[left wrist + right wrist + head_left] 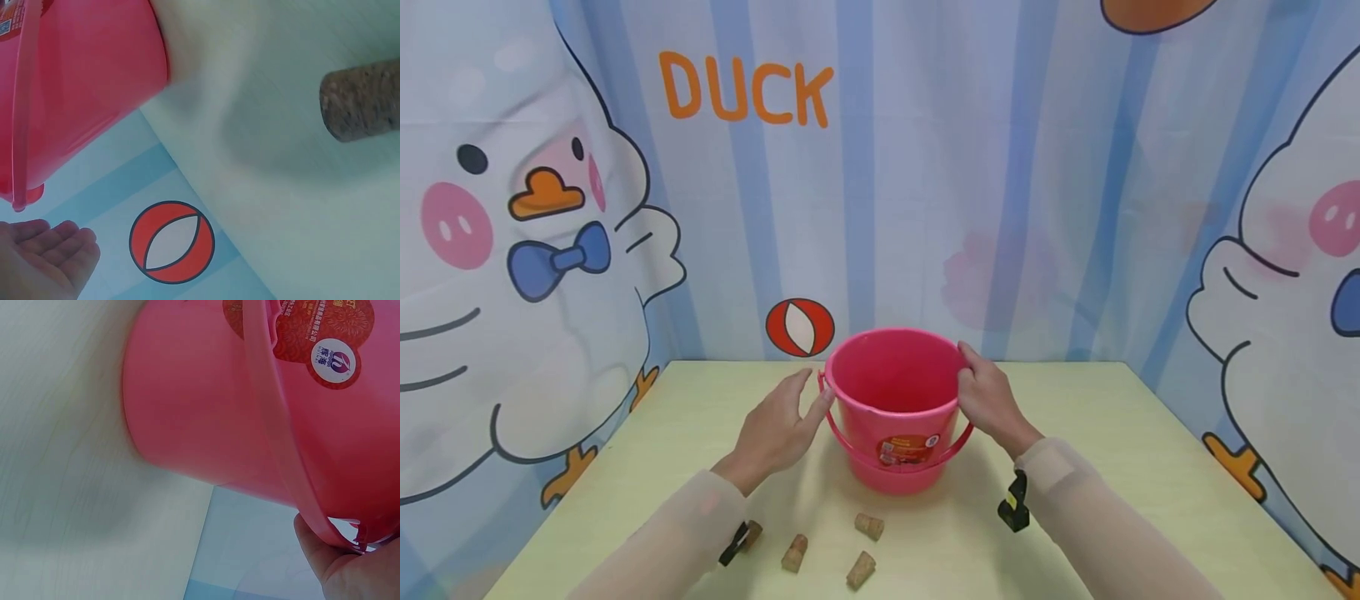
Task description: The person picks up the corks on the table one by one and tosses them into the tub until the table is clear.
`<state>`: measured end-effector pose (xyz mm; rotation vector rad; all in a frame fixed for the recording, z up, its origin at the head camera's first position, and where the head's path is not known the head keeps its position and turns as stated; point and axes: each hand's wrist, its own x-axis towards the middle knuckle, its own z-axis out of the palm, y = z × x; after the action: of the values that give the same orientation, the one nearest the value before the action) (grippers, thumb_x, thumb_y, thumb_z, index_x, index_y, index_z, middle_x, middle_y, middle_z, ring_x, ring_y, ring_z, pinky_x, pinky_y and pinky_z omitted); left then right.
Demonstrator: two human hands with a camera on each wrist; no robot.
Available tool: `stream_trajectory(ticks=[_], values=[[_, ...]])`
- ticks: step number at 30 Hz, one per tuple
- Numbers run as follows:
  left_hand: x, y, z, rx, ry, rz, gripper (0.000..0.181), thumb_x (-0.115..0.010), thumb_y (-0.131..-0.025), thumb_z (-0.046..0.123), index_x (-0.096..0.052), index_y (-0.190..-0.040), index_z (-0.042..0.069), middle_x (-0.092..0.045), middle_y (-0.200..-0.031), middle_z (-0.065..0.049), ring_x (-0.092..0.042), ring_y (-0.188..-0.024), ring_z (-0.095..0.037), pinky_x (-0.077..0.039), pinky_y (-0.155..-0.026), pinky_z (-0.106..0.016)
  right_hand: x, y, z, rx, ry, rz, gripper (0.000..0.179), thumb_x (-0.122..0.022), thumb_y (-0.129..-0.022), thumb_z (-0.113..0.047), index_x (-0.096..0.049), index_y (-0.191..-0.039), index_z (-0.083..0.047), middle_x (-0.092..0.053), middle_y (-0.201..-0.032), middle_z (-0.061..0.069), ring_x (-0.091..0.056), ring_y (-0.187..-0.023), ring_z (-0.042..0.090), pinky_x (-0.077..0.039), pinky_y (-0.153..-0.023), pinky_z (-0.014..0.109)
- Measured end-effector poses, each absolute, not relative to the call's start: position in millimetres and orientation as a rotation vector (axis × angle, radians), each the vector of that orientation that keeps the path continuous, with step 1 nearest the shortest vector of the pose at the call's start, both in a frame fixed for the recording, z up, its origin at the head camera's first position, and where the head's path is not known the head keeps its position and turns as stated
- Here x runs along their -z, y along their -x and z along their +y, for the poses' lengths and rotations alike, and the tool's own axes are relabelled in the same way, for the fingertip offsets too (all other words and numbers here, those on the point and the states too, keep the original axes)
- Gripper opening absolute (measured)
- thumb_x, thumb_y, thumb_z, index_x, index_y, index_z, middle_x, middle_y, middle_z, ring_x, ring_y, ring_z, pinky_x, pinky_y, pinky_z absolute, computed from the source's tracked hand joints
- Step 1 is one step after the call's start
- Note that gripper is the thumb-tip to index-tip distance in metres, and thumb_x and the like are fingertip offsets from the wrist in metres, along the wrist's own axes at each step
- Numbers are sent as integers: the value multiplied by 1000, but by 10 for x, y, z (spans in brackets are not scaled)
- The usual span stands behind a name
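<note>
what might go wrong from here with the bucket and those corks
Uneven support: the right hand is at the rim of the pink bucket, but the left hand is open at the opposite side, so a lift might tip it.
Snagging: the handle hangs down in front and could swing.
Scattering: the corks lie loose nearby; a sleeve might knock one.
</note>
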<state>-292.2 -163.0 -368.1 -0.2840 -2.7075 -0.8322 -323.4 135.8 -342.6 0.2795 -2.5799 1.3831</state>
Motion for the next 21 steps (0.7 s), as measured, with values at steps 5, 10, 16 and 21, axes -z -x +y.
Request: stream_trajectory(ticks=[5, 10, 16, 21], values=[[3682, 2887, -1657, 728, 328, -2720, 76, -51, -101, 54, -37, -157, 5, -43, -158, -16, -43, -143, -39, -47, -104, -63, 3424, 3241, 1360, -1395, -275, -2581, 59, -32, -105, -14, -23, -162, -2, -34, -163, 17, -39, -145, 37, -45, -110, 52], [3685, 2850, -1694, 637, 373, -2727, 76, -50, -101, 55, -38, -156, 5, -43, -158, -17, -43, -143, -39, -47, -104, -62, 3424, 3240, 1361, -1400, -278, -2582, 59, -33, -104, -14, -23, -162, -3, -33, -164, 17, -38, -146, 37, -45, -110, 52], [3679, 2784, -1735, 530, 409, -2725, 77, -54, -99, 54, -41, -154, 3, -45, -156, -18, -44, -141, -39, -48, -104, -60, 3428, 3245, 1362, -1404, -280, -2584, 60, -34, -104, -14, -22, -162, -3, -33, -164, 17, -38, -146, 38, -44, -111, 52], [3681, 2737, -1774, 423, 433, -2735, 78, -57, -97, 55, -43, -153, 3, -46, -155, -17, -45, -141, -39, -48, -105, -58, 3436, 3248, 1363, -1410, -279, -2581, 60, -35, -105, -14, -22, -162, -3, -34, -163, 17, -40, -145, 38, -45, -109, 51]])
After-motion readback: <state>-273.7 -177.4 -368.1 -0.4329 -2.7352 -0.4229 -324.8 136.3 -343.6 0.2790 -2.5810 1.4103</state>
